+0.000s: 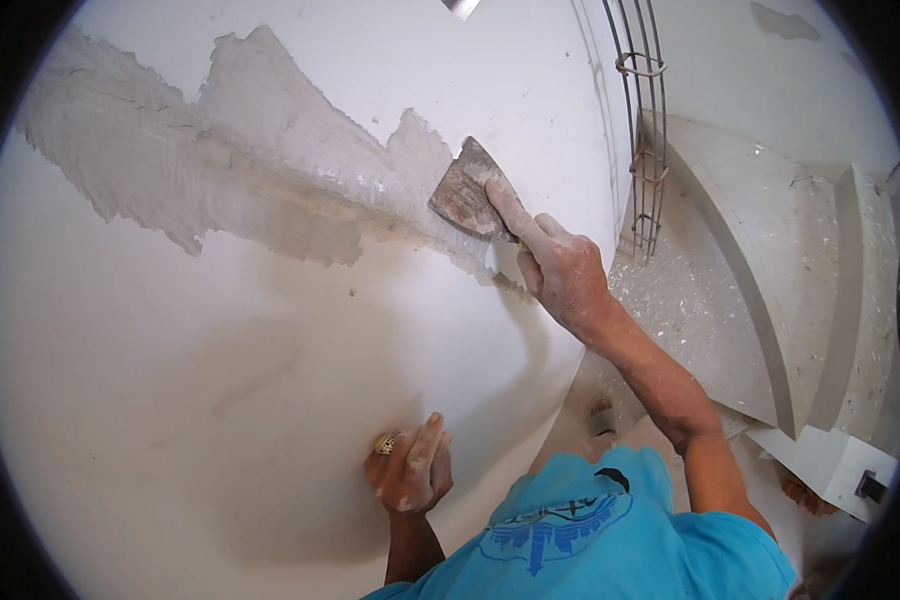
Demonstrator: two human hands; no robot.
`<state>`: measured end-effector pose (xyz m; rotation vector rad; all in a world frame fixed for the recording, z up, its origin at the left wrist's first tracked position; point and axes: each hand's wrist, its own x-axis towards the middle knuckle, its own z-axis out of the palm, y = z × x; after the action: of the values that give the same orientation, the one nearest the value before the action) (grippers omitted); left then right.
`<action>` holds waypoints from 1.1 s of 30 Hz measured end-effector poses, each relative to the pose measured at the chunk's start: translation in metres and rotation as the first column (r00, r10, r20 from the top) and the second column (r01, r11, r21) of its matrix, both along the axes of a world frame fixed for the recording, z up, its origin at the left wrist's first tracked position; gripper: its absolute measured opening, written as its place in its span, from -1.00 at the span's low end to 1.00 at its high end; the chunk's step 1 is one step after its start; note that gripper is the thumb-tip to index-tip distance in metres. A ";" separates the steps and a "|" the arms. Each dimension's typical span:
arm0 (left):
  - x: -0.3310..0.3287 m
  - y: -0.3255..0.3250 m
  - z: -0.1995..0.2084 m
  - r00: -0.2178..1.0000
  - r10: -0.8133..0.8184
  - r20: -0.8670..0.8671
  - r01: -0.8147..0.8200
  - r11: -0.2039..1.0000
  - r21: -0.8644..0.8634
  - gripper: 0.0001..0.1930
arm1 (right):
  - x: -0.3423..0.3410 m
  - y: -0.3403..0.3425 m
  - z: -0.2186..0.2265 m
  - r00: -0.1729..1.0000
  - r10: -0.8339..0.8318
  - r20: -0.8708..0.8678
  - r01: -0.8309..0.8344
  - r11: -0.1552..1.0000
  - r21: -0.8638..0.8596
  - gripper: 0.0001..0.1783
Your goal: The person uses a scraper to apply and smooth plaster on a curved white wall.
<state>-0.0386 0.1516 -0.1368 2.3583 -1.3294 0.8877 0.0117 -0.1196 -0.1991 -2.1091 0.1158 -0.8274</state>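
My right hand (560, 265) grips a putty knife (470, 195) with a wide, plaster-stained blade, its index finger stretched along the blade. The blade lies against the white wall (490, 80), at the right end of a rough grey patch of filler (280, 130). Most of the knife's handle is hidden by my palm. Lower down, my left hand (410, 470) is at the wall with its fingers curled in and a gold-coloured ring (385, 443) on one of them. Whatever its palm may hold is hidden. Pale dust coats both hands.
Upright steel reinforcing bars (645, 130) tied with wire stand just right of the wall's edge. Beyond them, curved concrete steps (770, 240) carry white flecks of debris. A white box-like piece (820, 465) with a dark fitting is at the lower right.
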 end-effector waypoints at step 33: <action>-0.003 0.004 -0.002 0.999 0.001 0.046 -0.002 1.000 0.027 -0.68 | 0.026 -0.023 0.038 0.978 -0.033 0.204 -0.019 0.968 0.248 -0.11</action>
<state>-0.0412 0.1558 -0.1388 2.3735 -1.3660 0.9357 0.0372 -0.1428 -0.1610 -1.7782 0.1103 -0.9785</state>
